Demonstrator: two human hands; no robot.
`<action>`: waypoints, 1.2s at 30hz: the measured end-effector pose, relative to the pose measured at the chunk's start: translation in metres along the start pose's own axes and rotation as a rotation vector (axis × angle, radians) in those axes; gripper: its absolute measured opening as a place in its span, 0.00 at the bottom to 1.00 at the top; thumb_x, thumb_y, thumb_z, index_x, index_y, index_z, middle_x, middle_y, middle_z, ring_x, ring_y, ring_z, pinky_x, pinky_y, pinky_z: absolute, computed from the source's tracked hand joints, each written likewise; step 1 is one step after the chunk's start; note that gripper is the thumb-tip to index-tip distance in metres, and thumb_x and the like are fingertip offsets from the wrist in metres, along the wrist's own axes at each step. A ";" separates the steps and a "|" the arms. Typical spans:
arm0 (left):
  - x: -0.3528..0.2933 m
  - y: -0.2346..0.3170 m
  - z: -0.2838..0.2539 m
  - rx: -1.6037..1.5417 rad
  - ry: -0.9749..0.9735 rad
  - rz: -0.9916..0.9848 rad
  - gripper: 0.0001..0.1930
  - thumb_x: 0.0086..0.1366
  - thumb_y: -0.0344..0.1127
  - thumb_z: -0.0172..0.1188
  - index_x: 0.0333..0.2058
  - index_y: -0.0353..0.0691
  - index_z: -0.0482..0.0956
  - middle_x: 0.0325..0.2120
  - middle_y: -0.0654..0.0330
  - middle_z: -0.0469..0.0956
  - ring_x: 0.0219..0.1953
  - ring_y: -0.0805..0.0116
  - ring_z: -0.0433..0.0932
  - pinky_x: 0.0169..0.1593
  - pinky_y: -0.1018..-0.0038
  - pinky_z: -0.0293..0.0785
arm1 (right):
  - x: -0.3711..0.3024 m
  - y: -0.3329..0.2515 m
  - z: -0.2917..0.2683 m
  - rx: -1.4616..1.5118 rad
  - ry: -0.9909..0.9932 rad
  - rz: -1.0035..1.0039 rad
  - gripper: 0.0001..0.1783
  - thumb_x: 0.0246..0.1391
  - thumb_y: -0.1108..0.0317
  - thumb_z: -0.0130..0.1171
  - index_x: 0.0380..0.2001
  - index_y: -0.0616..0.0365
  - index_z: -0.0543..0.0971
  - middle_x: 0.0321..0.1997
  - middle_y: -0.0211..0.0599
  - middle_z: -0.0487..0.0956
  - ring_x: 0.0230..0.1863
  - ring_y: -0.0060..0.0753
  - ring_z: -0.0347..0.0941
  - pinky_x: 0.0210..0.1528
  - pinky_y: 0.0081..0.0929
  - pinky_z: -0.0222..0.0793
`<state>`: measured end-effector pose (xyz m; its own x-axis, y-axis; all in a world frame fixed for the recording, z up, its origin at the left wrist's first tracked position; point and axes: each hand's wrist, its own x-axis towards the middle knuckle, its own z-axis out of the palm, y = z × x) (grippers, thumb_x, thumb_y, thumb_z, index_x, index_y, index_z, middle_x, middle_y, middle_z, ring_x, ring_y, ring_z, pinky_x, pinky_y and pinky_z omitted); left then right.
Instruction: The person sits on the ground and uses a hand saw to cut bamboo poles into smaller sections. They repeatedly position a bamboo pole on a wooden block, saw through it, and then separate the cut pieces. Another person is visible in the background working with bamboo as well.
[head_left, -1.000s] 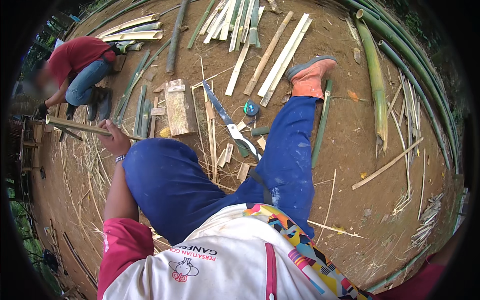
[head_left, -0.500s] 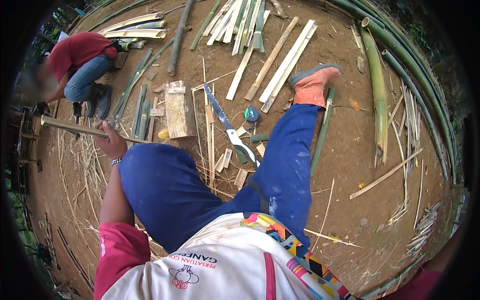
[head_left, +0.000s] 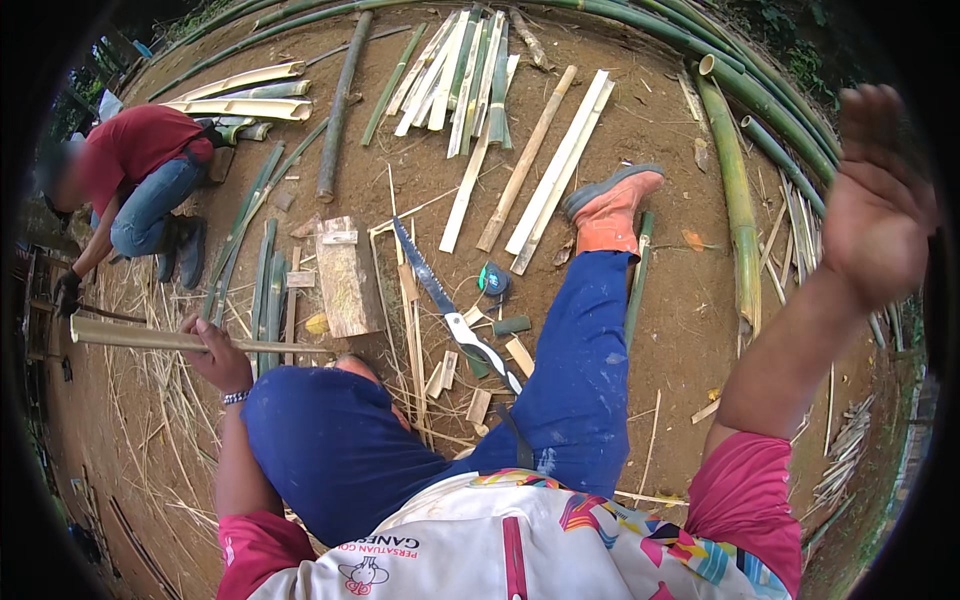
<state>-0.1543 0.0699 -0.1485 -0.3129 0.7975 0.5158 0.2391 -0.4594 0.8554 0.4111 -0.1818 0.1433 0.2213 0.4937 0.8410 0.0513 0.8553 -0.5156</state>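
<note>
Evidently, with the view read as a clock face, the left hand (head_left: 217, 357) is just below nine o'clock, its fingers closed around a pale bamboo piece (head_left: 135, 336). That piece lies almost level, its broad end toward nine o'clock and its thin end near the bent left knee (head_left: 315, 405). A beaded bracelet (head_left: 236, 397) circles the left wrist. Up between two and three o'clock is the right hand (head_left: 882, 205), fingers extended and holding nothing. Near the centre, a saw (head_left: 428, 272) rests on the soil, blade toward eleven and white handle toward five, with a small dark tape measure (head_left: 494, 281) just beside it. A squared wood block (head_left: 347, 290) lies at nine o'clock from the saw. Split bamboo strips (head_left: 438, 80) fan out at twelve, and an orange boot (head_left: 608, 220) points toward two. At ten o'clock a co-worker (head_left: 150, 145) in a red shirt crouches. Green poles (head_left: 780, 110) curve around one to two o'clock; thin slivers (head_left: 843, 458) are heaped at four.
</note>
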 end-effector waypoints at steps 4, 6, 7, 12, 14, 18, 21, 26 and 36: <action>0.007 -0.010 -0.014 -0.027 0.032 -0.017 0.11 0.76 0.40 0.52 0.48 0.40 0.69 0.22 0.69 0.65 0.23 0.81 0.62 0.27 0.81 0.60 | -0.098 0.222 -0.038 -0.324 0.608 0.698 0.15 0.68 0.62 0.57 0.49 0.61 0.79 0.44 0.37 0.83 0.42 0.27 0.80 0.47 0.27 0.78; 0.010 -0.012 -0.010 -0.042 0.055 -0.034 0.11 0.77 0.40 0.52 0.48 0.39 0.69 0.22 0.69 0.64 0.23 0.81 0.61 0.27 0.81 0.60 | -0.167 0.306 -0.050 -0.449 0.649 1.022 0.15 0.63 0.62 0.62 0.46 0.60 0.80 0.38 0.32 0.83 0.37 0.23 0.79 0.39 0.22 0.74; 0.009 -0.015 -0.004 -0.057 0.031 -0.037 0.11 0.77 0.40 0.52 0.48 0.39 0.68 0.22 0.69 0.64 0.23 0.81 0.61 0.27 0.81 0.60 | -0.215 0.348 -0.082 -0.631 0.502 1.122 0.17 0.58 0.59 0.65 0.43 0.62 0.82 0.33 0.33 0.83 0.34 0.24 0.79 0.38 0.25 0.74; 0.014 -0.004 -0.004 0.019 0.068 -0.029 0.12 0.77 0.42 0.52 0.48 0.39 0.68 0.20 0.69 0.61 0.23 0.80 0.59 0.28 0.79 0.59 | -0.320 0.428 -0.048 -1.311 0.168 1.473 0.28 0.51 0.57 0.70 0.52 0.62 0.78 0.53 0.54 0.81 0.53 0.54 0.78 0.57 0.44 0.73; 0.014 -0.004 -0.007 0.046 0.078 -0.021 0.13 0.77 0.42 0.53 0.47 0.39 0.68 0.20 0.69 0.60 0.23 0.80 0.59 0.28 0.78 0.59 | -0.326 0.436 -0.028 -1.311 0.222 1.580 0.31 0.51 0.57 0.71 0.53 0.63 0.75 0.54 0.55 0.80 0.58 0.56 0.76 0.59 0.46 0.72; 0.016 -0.005 -0.004 0.052 0.102 -0.023 0.13 0.77 0.44 0.52 0.47 0.39 0.69 0.21 0.69 0.61 0.24 0.81 0.58 0.28 0.78 0.58 | -0.328 0.449 -0.022 -1.323 0.239 1.682 0.38 0.49 0.57 0.73 0.56 0.64 0.67 0.53 0.58 0.80 0.56 0.57 0.77 0.59 0.46 0.73; 0.016 -0.003 0.002 0.063 0.112 -0.025 0.14 0.77 0.45 0.52 0.46 0.39 0.69 0.21 0.69 0.61 0.24 0.80 0.57 0.28 0.78 0.57 | -0.329 0.452 -0.024 -1.298 0.298 1.700 0.35 0.50 0.62 0.73 0.55 0.63 0.67 0.53 0.56 0.80 0.56 0.56 0.77 0.57 0.46 0.74; 0.012 -0.009 -0.003 0.018 0.101 -0.015 0.18 0.76 0.46 0.53 0.51 0.36 0.68 0.23 0.67 0.64 0.27 0.78 0.64 0.33 0.77 0.66 | -0.339 0.455 -0.040 -1.299 0.255 1.627 0.30 0.52 0.69 0.68 0.55 0.64 0.67 0.51 0.58 0.81 0.54 0.56 0.78 0.58 0.46 0.73; -0.024 -0.071 -0.026 0.054 0.005 -0.236 0.24 0.75 0.43 0.55 0.61 0.35 0.64 0.34 0.56 0.79 0.37 0.68 0.78 0.45 0.66 0.76 | -0.293 0.386 -0.034 -1.292 0.294 1.561 0.26 0.55 0.72 0.60 0.54 0.61 0.61 0.56 0.59 0.76 0.57 0.59 0.75 0.59 0.47 0.72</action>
<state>-0.1883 0.0734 -0.2208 -0.3703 0.8785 0.3018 0.2071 -0.2386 0.9488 0.3989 -0.0019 -0.3074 0.8624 0.3963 -0.3149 0.1893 -0.8294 -0.5256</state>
